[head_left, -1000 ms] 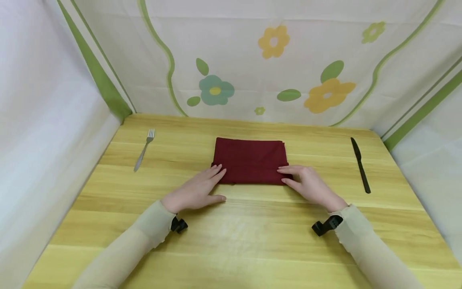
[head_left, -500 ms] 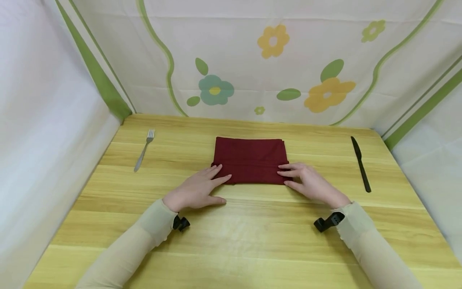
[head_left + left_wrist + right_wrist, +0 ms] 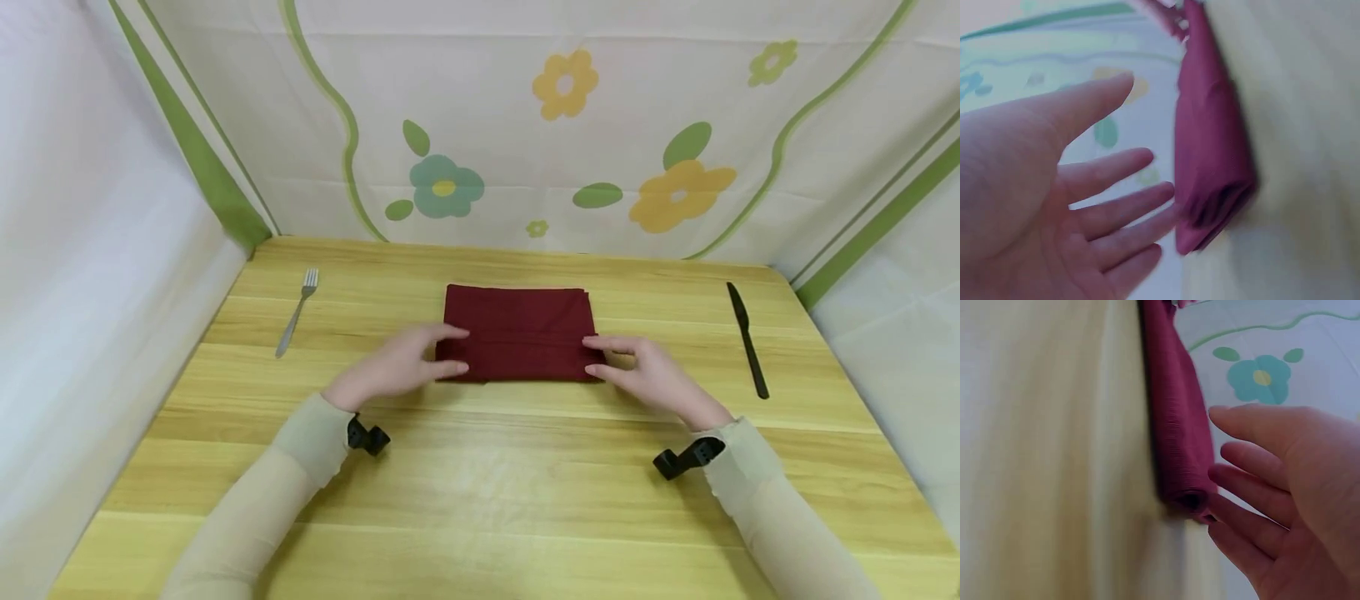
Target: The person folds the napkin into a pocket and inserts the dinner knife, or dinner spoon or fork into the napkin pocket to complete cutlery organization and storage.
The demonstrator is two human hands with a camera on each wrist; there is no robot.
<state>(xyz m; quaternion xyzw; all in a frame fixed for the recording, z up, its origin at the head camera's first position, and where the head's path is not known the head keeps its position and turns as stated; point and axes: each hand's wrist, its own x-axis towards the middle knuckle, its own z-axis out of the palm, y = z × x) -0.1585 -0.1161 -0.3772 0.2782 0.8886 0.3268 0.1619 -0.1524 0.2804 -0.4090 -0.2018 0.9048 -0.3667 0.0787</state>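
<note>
A dark red cloth napkin [image 3: 517,312], folded into a rectangle, lies in the middle of the wooden table, its near part doubled over in a thicker strip. In both wrist views layered, rolled folds show at the strip's ends. My left hand [image 3: 397,362] hovers at the napkin's left end with thumb and fingers spread apart, slightly blurred. At the right end is my right hand [image 3: 648,375], its thumb and fingertips over the napkin's edge with a gap between them. Neither hand pinches the cloth [image 3: 1213,137]; the right wrist view shows relaxed fingers [image 3: 1254,494] beside it.
A metal fork [image 3: 298,312] lies at the left of the table [image 3: 495,500], and a black knife [image 3: 747,337] at the right. Behind stands a white curtain [image 3: 480,100] with printed flowers; white fabric also flanks both sides.
My left hand has risen off the napkin, its thumb moving up to the near edge. The right hand's fingers have drawn together at the right end. The napkin stays in place.
</note>
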